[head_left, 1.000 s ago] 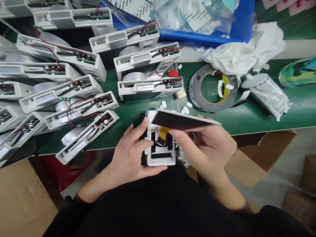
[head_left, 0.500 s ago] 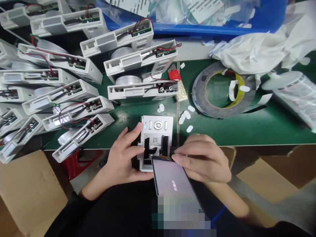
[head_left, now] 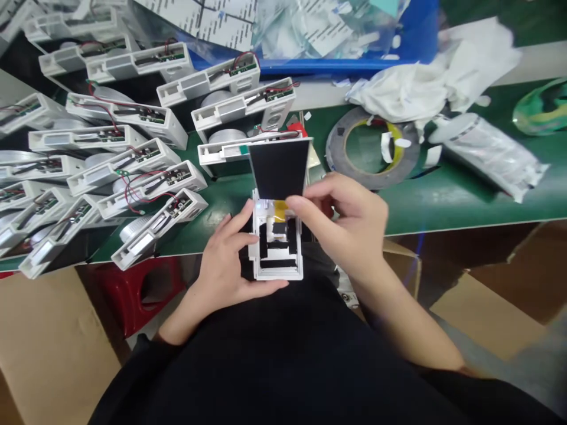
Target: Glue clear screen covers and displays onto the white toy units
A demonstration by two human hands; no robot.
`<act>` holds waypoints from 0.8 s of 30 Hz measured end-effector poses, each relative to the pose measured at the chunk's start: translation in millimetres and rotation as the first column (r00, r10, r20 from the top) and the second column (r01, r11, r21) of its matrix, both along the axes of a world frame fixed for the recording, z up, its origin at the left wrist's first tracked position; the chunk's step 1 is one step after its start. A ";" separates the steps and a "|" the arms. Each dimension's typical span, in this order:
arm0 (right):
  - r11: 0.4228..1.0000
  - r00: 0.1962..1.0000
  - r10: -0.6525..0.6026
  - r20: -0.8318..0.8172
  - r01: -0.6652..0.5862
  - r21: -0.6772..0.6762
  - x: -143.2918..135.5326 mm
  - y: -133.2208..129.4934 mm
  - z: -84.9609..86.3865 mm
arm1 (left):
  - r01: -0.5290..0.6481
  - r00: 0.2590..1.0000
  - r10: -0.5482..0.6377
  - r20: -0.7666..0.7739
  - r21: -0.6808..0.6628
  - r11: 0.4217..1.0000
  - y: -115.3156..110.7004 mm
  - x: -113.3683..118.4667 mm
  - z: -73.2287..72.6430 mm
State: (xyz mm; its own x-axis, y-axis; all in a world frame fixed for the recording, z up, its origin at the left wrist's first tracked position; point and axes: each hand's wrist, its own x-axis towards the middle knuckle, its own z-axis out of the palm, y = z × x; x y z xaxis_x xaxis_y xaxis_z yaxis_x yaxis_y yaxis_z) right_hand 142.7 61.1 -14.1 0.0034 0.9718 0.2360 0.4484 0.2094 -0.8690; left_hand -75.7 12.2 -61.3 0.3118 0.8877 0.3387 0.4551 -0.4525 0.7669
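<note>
My left hand (head_left: 225, 260) grips a white device housing (head_left: 278, 274) from its left side, fingers on its left edge and thumb along the bottom. Black strips line the inside of the open housing. A flat display panel (head_left: 280, 168), dark on the side that shows, stands raised past the housing's far end. Between thumb and fingers, my right hand (head_left: 345, 221) pinches the panel at its lower right corner. An orange-yellow flex strip (head_left: 280, 210) shows between panel and housing.
Several white housings (head_left: 150, 124) with red wires crowd the left of the green table (head_left: 465, 203). To the right lie a grey tape roll (head_left: 336, 154), crumpled white material (head_left: 403, 88) and a silvery bag (head_left: 496, 156). A blue bin (head_left: 416, 53) stands behind. Below are a red stool (head_left: 128, 301) and cardboard.
The panel has swung from the near side of the housing to its far side, its lit face no longer showing. My right hand moved up and away with it; the camera view shifted.
</note>
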 end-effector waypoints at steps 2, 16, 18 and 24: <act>0.998 0.999 0.045 0.027 -0.044 -0.041 -2.2 5.0 1.7 | -0.011 1.000 0.011 0.020 0.020 1.000 0.8 1.5 -1.0; 0.994 0.967 -0.080 0.242 0.097 -0.058 3.6 -40.9 8.3 | 0.030 0.999 -0.032 0.016 0.100 0.995 4.2 1.4 -4.6; 0.997 0.980 -0.061 0.190 0.070 -0.044 2.5 -49.2 11.0 | 0.047 0.999 -0.047 0.000 0.096 0.994 4.0 0.9 -3.0; 0.996 0.991 0.061 0.119 -0.052 -0.072 2.9 -48.7 10.9 | 0.057 0.998 -0.057 0.002 0.051 0.997 3.4 0.9 -0.6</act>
